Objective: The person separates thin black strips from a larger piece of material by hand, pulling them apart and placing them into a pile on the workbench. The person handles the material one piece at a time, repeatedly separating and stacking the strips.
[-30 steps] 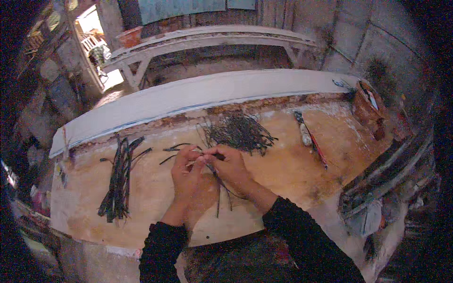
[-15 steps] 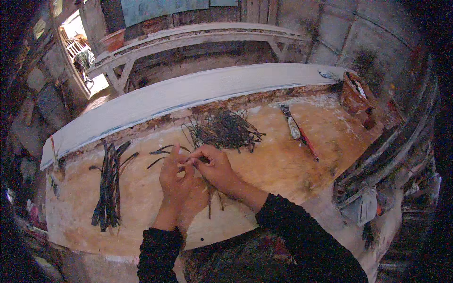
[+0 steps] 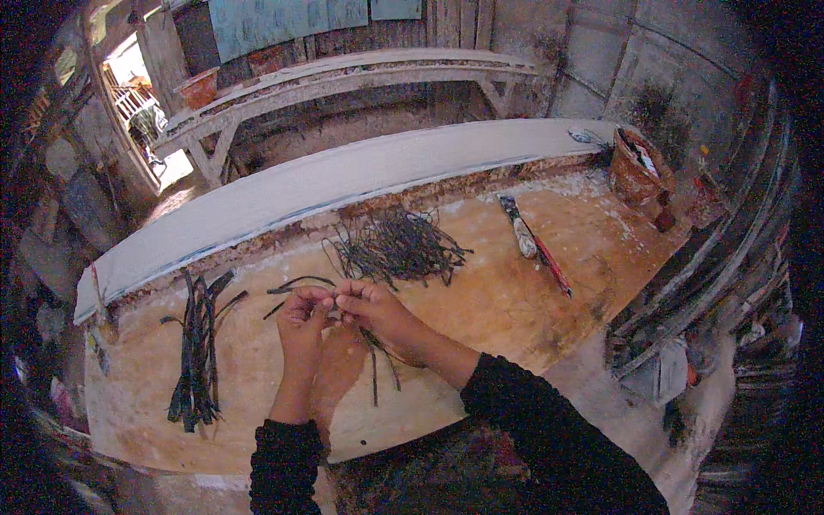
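Above the middle of the wooden work surface (image 3: 455, 335), my two hands meet fingertip to fingertip. Thumb and fingers of my left hand (image 3: 300, 324) are pinched together on a thin dark strip (image 3: 300, 280), whose ends stick out beyond the fingers. My right hand (image 3: 384, 319) pinches close beside it, touching the same spot; the exact join is hidden by the fingers. Thin dark strands (image 3: 375, 378) hang or lie below my right hand. Just beyond it lies a tangled pile of dark knotted strands (image 3: 399, 247). Left of my hands is a bundle of flat black strips (image 3: 197, 352).
A tool with a red handle (image 3: 554, 270) lies right of the pile. Along the far edge runs a long pale board (image 3: 360, 172). A brown pot (image 3: 639, 167) stands at the far right corner, near long poles (image 3: 695, 266). Behind is a pale bench (image 3: 343, 81).
My left fingers, raised and spread before, have closed into a pinch against my right fingertips. The view has shifted slightly. Pile, bundle and tool lie where they were.
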Demonstrator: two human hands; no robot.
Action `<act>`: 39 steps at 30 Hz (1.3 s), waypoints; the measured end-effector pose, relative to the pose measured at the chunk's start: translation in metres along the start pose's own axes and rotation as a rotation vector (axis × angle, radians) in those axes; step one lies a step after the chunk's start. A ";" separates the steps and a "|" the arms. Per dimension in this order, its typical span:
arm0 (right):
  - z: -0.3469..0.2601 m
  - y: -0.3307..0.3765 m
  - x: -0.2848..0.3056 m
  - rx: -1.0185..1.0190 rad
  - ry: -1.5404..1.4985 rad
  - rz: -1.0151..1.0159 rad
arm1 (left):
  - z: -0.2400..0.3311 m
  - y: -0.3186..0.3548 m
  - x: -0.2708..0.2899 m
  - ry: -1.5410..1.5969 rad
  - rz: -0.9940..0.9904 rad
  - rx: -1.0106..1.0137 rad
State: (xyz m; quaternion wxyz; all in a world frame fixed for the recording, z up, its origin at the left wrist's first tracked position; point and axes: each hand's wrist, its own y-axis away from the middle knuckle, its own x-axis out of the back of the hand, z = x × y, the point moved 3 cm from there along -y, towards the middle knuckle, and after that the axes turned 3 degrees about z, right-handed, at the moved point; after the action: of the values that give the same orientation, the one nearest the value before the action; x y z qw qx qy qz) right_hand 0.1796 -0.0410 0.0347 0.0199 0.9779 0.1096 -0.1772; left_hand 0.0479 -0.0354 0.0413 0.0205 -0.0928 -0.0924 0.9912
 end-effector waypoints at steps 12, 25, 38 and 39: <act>0.003 -0.002 0.013 -0.139 -0.242 0.049 | -0.004 -0.001 -0.004 -0.256 -0.003 -0.201; 0.003 -0.006 0.012 -0.083 -0.057 0.030 | -0.001 0.005 -0.001 -0.201 0.126 -0.137; -0.010 -0.003 0.010 -0.020 0.008 0.003 | 0.006 0.005 -0.003 -0.129 0.021 0.021; -0.009 -0.003 0.011 -0.007 0.006 -0.016 | 0.001 0.003 -0.002 -0.081 -0.001 0.019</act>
State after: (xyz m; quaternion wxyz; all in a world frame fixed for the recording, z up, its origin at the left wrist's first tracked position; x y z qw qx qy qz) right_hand 0.1919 -0.0350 0.0399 0.0216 0.9774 0.1181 -0.1740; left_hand 0.0496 -0.0391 0.0422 0.0184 -0.0526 -0.0837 0.9949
